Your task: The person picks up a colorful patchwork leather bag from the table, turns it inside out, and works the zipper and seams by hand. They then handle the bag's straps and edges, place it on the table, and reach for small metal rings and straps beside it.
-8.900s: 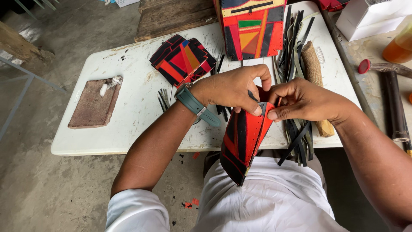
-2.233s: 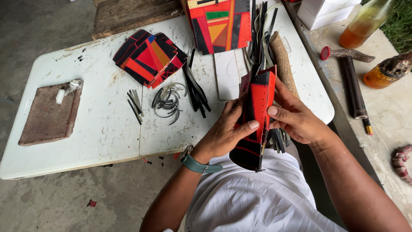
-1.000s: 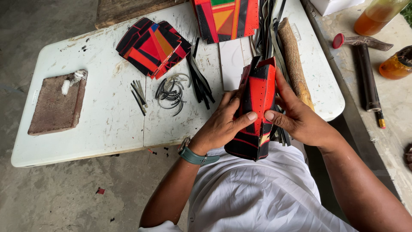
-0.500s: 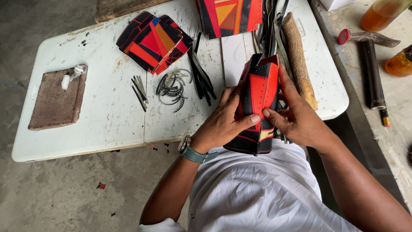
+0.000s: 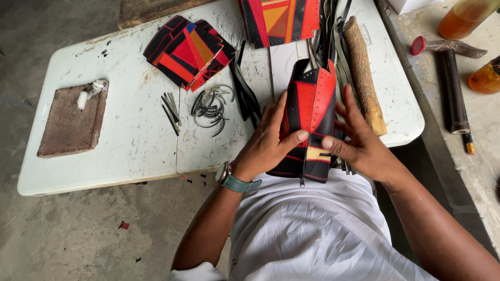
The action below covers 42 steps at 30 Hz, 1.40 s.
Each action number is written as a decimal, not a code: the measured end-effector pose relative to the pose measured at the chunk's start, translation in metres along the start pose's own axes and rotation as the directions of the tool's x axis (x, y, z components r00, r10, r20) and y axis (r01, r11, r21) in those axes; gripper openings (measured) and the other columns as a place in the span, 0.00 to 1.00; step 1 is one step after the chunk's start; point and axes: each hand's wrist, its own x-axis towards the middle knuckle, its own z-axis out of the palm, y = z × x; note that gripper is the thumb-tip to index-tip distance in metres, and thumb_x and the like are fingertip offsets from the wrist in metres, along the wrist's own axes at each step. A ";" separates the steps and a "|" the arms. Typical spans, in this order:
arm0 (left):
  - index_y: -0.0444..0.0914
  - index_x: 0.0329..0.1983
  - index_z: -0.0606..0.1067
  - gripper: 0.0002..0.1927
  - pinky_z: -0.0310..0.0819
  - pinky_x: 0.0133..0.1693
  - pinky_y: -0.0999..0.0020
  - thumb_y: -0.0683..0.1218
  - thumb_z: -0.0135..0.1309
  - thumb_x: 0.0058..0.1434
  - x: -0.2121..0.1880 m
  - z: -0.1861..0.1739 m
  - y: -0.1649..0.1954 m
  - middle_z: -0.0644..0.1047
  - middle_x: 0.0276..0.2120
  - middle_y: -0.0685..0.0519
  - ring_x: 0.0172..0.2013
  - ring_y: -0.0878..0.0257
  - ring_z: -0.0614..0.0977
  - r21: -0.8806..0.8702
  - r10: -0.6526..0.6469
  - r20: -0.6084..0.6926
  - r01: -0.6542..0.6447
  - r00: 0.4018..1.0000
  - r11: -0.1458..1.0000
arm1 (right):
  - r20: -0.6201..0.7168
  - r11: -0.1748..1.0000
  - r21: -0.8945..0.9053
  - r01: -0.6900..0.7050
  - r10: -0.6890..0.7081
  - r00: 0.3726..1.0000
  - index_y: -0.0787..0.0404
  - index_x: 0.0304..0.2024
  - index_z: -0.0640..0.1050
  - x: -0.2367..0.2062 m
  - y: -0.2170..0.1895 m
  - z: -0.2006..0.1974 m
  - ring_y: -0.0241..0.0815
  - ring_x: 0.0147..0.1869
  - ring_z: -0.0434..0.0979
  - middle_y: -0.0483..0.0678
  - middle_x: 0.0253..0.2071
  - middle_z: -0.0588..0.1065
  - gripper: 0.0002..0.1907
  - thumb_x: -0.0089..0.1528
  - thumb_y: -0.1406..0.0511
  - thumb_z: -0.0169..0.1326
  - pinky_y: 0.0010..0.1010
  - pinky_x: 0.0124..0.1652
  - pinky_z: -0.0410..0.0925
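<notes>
A red and black patchwork leather piece [image 5: 311, 106] with a small yellow patch stands on end between both my hands, its lower edge at my lap. My left hand [image 5: 268, 141] wraps its left side, thumb pressed on the front. My right hand [image 5: 359, 144] holds the right side, thumb meeting the left thumb near the yellow patch. Stitch holes run along its red edges.
On the white folding table [image 5: 130, 151] lie a stack of red and black patchwork panels [image 5: 187, 51], another panel [image 5: 281, 20], coiled black laces [image 5: 211, 106], black leather strips [image 5: 245, 96], a wooden stick [image 5: 362, 73] and a brown block [image 5: 70, 125]. A hammer [image 5: 442, 47] and amber bottles [image 5: 484, 78] lie right.
The leather piece has been turned from hanging low over my lap to standing upright between my hands. Over the last second both hands have shifted only slightly on it.
</notes>
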 end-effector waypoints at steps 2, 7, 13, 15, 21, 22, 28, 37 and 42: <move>0.32 0.81 0.44 0.51 0.62 0.69 0.55 0.63 0.53 0.68 0.000 -0.003 -0.003 0.61 0.70 0.35 0.70 0.43 0.66 -0.049 0.001 0.066 0.002 0.998 0.999 | 0.061 1.000 0.022 -0.006 0.005 0.998 0.49 0.77 0.31 -0.004 0.005 0.004 0.48 0.76 0.60 0.52 0.79 0.50 0.59 0.59 0.60 0.58 0.40 0.61 0.66; 0.32 0.81 0.39 0.56 0.54 0.71 0.53 0.65 0.54 0.66 -0.008 -0.005 -0.008 0.55 0.73 0.34 0.74 0.42 0.57 -0.140 0.030 0.145 -0.010 0.989 0.990 | 0.098 0.996 0.084 0.005 -0.013 0.995 0.48 0.78 0.32 -0.005 0.012 0.010 0.49 0.77 0.60 0.51 0.80 0.50 0.56 0.61 0.61 0.57 0.41 0.64 0.64; 0.32 0.81 0.44 0.54 0.52 0.73 0.54 0.63 0.57 0.66 -0.015 0.003 -0.019 0.55 0.76 0.35 0.76 0.44 0.58 -0.199 0.003 -0.013 -0.005 1.000 0.980 | 0.165 0.992 0.126 0.030 -0.050 0.985 0.52 0.78 0.33 -0.012 0.006 0.011 0.48 0.80 0.54 0.52 0.81 0.47 0.64 0.55 0.63 0.64 0.41 0.65 0.60; 0.32 0.80 0.46 0.54 0.56 0.72 0.56 0.63 0.58 0.64 -0.011 0.005 -0.018 0.59 0.73 0.36 0.73 0.45 0.62 -0.245 -0.043 -0.046 0.030 0.998 0.969 | 0.149 1.000 -0.025 -0.010 0.014 0.989 0.51 0.76 0.33 -0.019 0.005 0.018 0.48 0.76 0.57 0.53 0.77 0.51 0.73 0.45 0.62 0.71 0.40 0.62 0.63; 0.32 0.62 0.73 0.32 0.73 0.61 0.57 0.60 0.59 0.65 -0.031 0.012 0.028 0.77 0.58 0.39 0.60 0.46 0.78 0.106 0.013 -0.528 0.050 0.849 0.993 | -0.194 0.903 -0.352 0.245 -0.326 0.925 0.61 0.77 0.42 -0.010 0.012 0.054 0.55 0.67 0.70 0.61 0.65 0.64 0.69 0.44 0.66 0.72 0.38 0.63 0.66; 0.36 0.55 0.77 0.26 0.74 0.56 0.59 0.61 0.58 0.67 -0.054 0.011 0.041 0.80 0.51 0.43 0.54 0.51 0.82 0.050 -0.155 -0.411 0.192 0.899 0.980 | -0.213 0.922 -0.334 0.196 -0.277 0.937 0.60 0.77 0.43 -0.008 0.012 0.056 0.54 0.66 0.71 0.60 0.64 0.64 0.67 0.45 0.66 0.70 0.37 0.59 0.69; 0.29 0.59 0.69 0.30 0.74 0.51 0.53 0.55 0.60 0.64 -0.084 0.029 0.059 0.79 0.46 0.39 0.47 0.43 0.81 -0.083 -0.128 -0.299 0.108 0.946 0.991 | -0.172 0.874 -0.355 0.333 -0.411 0.895 0.61 0.78 0.50 -0.004 0.007 0.069 0.55 0.66 0.72 0.60 0.67 0.64 0.55 0.51 0.72 0.62 0.39 0.61 0.69; 0.34 0.50 0.74 0.10 0.75 0.45 0.73 0.41 0.58 0.68 0.048 -0.086 0.018 0.78 0.41 0.57 0.42 0.73 0.76 -0.428 0.048 -0.346 -0.203 0.937 0.881 | -0.122 0.810 -0.382 0.446 -0.522 0.844 0.57 0.71 0.63 0.002 -0.027 0.032 0.43 0.61 0.78 0.55 0.70 0.65 0.43 0.55 0.72 0.65 0.36 0.53 0.73; 0.33 0.60 0.71 0.22 0.74 0.55 0.75 0.40 0.58 0.63 0.053 -0.162 0.055 0.79 0.49 0.62 0.50 0.74 0.78 -0.459 0.135 0.225 -0.017 0.965 0.888 | -0.109 0.805 -0.041 0.592 -0.593 0.798 0.59 0.74 0.58 -0.012 -0.069 -0.056 0.34 0.61 0.69 0.47 0.69 0.62 0.51 0.54 0.58 0.69 0.27 0.60 0.66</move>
